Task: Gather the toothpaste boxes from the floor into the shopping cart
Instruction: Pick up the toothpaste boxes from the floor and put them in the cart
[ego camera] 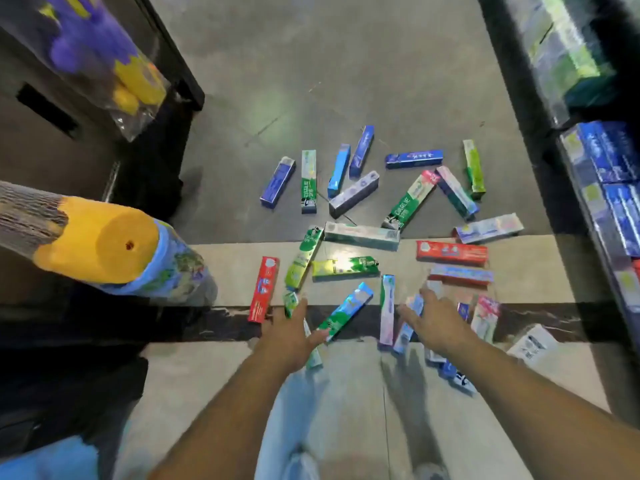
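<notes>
Both hands, left (290,336) and right (437,325), fingers spread empty over glossy toothpaste boxes (349,310).

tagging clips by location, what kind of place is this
Probably a shop aisle: stocked shelves of boxed goods on the right, packaged mops on the left, toothpaste boxes scattered on the floor.

Bare grey floor (346,64) lies open across the upper centre of the frame, between the dark shelving unit (166,57) at upper left and the stocked shelves (595,161) along the right edge. Scattered toothpaste boxes (360,233) crowd the centre. A yellow-capped packaged item (104,244) juts in at mid left.
</notes>
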`<state>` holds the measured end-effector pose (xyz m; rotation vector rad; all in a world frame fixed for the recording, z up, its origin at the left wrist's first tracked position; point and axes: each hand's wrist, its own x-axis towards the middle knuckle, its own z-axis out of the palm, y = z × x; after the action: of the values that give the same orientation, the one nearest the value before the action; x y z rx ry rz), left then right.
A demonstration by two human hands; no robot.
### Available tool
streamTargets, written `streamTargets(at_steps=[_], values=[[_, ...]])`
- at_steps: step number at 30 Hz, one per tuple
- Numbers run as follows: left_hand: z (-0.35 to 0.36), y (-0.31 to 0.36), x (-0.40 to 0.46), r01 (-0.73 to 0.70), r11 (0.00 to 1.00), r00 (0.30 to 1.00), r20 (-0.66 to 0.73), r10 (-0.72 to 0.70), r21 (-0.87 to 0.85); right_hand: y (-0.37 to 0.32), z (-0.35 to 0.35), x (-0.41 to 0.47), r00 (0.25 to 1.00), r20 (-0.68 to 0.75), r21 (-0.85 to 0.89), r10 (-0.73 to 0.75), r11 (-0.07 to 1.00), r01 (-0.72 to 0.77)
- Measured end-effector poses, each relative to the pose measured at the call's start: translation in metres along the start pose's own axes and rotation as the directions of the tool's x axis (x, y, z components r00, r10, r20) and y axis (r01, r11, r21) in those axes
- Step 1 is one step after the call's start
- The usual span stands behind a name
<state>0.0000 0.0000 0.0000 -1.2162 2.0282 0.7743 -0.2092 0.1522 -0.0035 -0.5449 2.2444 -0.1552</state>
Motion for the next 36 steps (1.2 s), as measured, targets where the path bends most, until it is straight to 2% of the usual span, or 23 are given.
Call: streamTargets(at_steps=[4,8,10,12,16,18,20,22,23,28,32,36], values=[[0.049,-0.025,0.082,0.044,0.999,0.999,0.023,-0.045,0.026,0.023,0.055,0.064,0.998,0.028,0.008,0.060,0.998,-0.061],[0.096,-0.043,0.144,0.008,1.000,1.000,0.023,-0.008,0.021,0.050,0.098,0.118,0.991,0.001,-0.046,0.136,0.990,-0.136],[0.111,-0.047,0.166,-0.006,1.000,1.000,-0.014,0.006,-0.004,0.062,0.114,0.134,0.988,-0.049,-0.050,0.146,0.988,-0.149],[0.123,-0.044,0.178,-0.025,1.000,0.994,-0.110,0.025,0.003,0.068,0.130,0.146,0.986,-0.096,-0.052,0.136,0.989,-0.141],[0.130,-0.045,0.189,0.071,0.995,0.941,-0.335,-0.042,0.076,0.073,0.155,0.153,0.976,-0.124,0.048,0.178,0.984,-0.173],[0.133,-0.049,0.192,0.090,0.993,0.935,-0.350,-0.060,0.071,0.072,0.165,0.151,0.969,-0.101,0.106,0.223,0.971,-0.213],[0.136,-0.049,0.197,0.084,0.996,0.959,-0.271,-0.084,-0.010,0.073,0.168,0.152,0.975,-0.099,0.090,0.200,0.977,-0.192],[0.136,-0.049,0.200,0.080,0.990,0.980,-0.171,-0.100,-0.120,0.072,0.160,0.149,0.978,-0.128,0.060,0.162,0.986,-0.155],[0.135,-0.050,0.199,0.066,0.988,0.982,-0.168,-0.089,-0.136,0.072,0.155,0.147,0.980,-0.140,0.066,0.145,0.988,-0.137],[0.097,-0.053,0.150,-0.030,1.000,0.983,-0.180,0.030,0.001,0.058,0.105,0.103,0.989,-0.119,0.101,0.091,0.992,-0.079],[0.019,-0.021,0.063,-0.130,0.991,0.974,-0.181,0.133,0.024,0.021,0.039,0.028,0.990,-0.135,0.021,0.035,0.999,-0.033],[-0.089,0.028,-0.048,-0.257,0.966,0.936,-0.251,0.247,-0.008,-0.026,-0.057,-0.066,0.984,-0.175,0.078,-0.023,0.996,0.037]])
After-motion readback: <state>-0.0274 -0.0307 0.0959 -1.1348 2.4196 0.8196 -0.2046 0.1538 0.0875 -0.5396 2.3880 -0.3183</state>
